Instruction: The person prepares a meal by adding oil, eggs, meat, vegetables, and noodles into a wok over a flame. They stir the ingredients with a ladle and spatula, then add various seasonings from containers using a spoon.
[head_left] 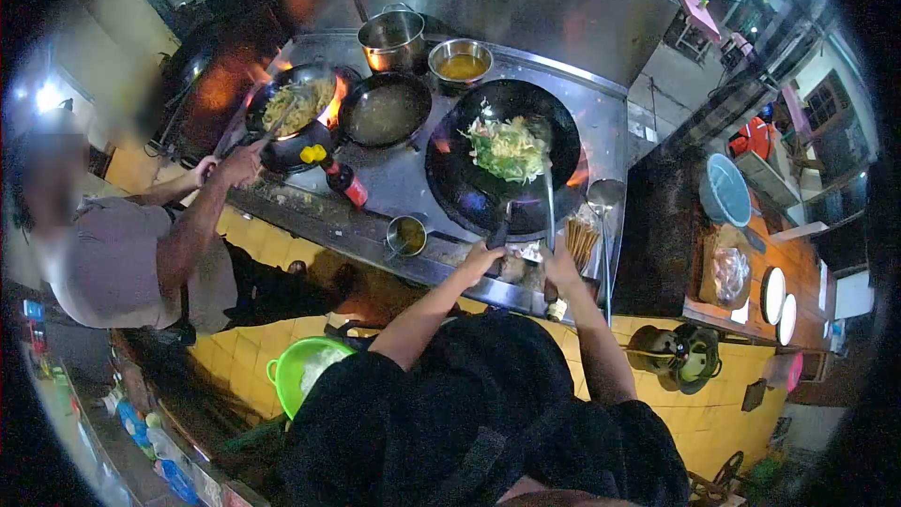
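A large black wok [455, 164] sits on the steel stove in front of me, with flames at its right side. Sliced green and pale vegetables [507, 148] lie inside it. My left hand [481, 259] is closed around the wok's dark handle [504, 225]. In my right hand [561, 272] is a long-handled metal cooking utensil [550, 202], which reaches into the food; its head is largely hidden there. Close to my right hand stand thin wooden sticks [582, 242] in a holder. A ladle [605, 193] rests at the stove's right edge.
At left, a co-worker [141, 253] tends a flaming wok [296, 113] of noodles. Between us are a dark pan [385, 111], a pot [391, 39], a sauce bowl [461, 63], a red-labelled bottle [346, 182] and a metal cup [407, 236]. A green colander [287, 376] is behind my left arm.
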Motion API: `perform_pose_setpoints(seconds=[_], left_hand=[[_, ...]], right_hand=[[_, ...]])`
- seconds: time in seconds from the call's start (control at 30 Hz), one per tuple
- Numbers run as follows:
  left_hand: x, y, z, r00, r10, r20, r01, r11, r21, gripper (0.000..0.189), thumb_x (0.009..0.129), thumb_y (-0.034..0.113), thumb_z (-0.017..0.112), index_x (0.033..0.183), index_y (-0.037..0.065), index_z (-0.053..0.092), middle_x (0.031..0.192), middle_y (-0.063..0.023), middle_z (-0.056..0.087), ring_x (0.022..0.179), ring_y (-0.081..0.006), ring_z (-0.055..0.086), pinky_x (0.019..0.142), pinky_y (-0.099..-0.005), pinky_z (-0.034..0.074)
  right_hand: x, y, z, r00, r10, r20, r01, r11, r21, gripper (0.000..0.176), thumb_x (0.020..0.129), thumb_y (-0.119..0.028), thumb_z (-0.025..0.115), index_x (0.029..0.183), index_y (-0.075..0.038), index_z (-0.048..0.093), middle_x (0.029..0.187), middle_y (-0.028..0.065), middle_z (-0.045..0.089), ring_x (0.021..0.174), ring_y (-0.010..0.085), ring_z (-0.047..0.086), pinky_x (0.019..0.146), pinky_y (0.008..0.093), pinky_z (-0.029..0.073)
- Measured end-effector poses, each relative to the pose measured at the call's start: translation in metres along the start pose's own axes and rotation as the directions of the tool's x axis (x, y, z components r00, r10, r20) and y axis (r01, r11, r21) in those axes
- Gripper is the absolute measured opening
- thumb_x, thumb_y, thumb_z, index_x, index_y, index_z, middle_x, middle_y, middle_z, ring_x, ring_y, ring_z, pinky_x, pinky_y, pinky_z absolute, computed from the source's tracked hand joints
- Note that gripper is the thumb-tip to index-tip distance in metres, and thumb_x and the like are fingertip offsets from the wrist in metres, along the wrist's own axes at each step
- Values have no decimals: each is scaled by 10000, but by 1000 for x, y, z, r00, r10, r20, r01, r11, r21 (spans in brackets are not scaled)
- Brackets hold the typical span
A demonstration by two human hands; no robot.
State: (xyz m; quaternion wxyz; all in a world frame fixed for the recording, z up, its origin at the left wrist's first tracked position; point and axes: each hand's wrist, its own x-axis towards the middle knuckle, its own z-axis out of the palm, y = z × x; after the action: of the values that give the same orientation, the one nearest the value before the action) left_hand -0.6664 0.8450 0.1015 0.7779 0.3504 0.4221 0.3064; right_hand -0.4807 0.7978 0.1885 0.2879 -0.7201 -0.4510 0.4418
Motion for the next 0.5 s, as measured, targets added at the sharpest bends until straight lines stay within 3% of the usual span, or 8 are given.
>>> perform_pose_setpoints(seconds=[0.03,0.07,0.17,0.23,0.27,0.33,0.47,0.5], left_hand=[[-3,2,0,999,-24,24,24,1000,4,103,824,115,574,861,28,534,647,-46,566,500,-142,533,460,-286,451],[-2,6,-1,998,-41,49,40,999,13,110,824,119,576,863,26,532,647,-47,566,497,-142,532,456,-286,449],[-3,10,-4,1000,-24,-2,25,997,74,132,790,98,599,879,11,555,695,-50,585,554,-142,553,515,-283,468],[17,-8,-15,1000,12,-26,-8,985,172,207,764,67,605,948,-15,563,774,-60,610,611,-145,571,583,-285,487],[11,6,-10,1000,16,-24,-12,985,171,207,764,67,605,948,-15,563,774,-60,610,611,-145,571,583,-285,487],[-8,40,6,986,-122,114,120,993,24,234,766,73,602,975,-17,546,816,-86,615,618,-154,577,583,-294,505],[5,33,9,934,-300,195,341,911,-232,108,791,101,599,831,22,536,665,-62,572,544,-143,555,479,-295,493],[10,23,12,959,-283,25,284,955,-82,111,803,113,593,787,45,507,622,-37,540,493,-138,523,423,-285,450]], right_hand=[[10,-5,-6,973,137,187,-179,955,236,364,848,-171,504,1161,-5,423,674,75,520,517,157,488,470,320,439],[19,-2,-14,976,68,205,-135,933,334,343,830,-144,502,1148,-20,462,548,57,458,368,161,449,363,298,365],[7,11,-34,945,-317,81,327,928,-179,407,807,-125,517,1191,-21,429,594,134,534,433,258,520,424,373,423],[-40,-22,-51,848,-529,40,444,665,-600,462,785,-89,510,1226,-20,392,696,239,579,596,376,582,546,461,463],[-46,-31,-52,846,-532,39,445,663,-603,462,785,-89,510,1226,-20,392,696,239,579,596,376,582,546,461,463],[-52,-46,-46,999,-17,48,46,679,-733,525,769,-84,508,1266,-26,350,782,283,580,755,441,573,662,508,459],[-19,-34,7,994,-80,-80,4,731,-683,472,788,-153,483,1240,-59,384,772,249,598,764,428,585,655,498,474],[-16,-22,-3,992,-124,6,85,644,-760,390,816,-163,422,1190,-58,408,788,241,602,771,425,587,645,499,476]])
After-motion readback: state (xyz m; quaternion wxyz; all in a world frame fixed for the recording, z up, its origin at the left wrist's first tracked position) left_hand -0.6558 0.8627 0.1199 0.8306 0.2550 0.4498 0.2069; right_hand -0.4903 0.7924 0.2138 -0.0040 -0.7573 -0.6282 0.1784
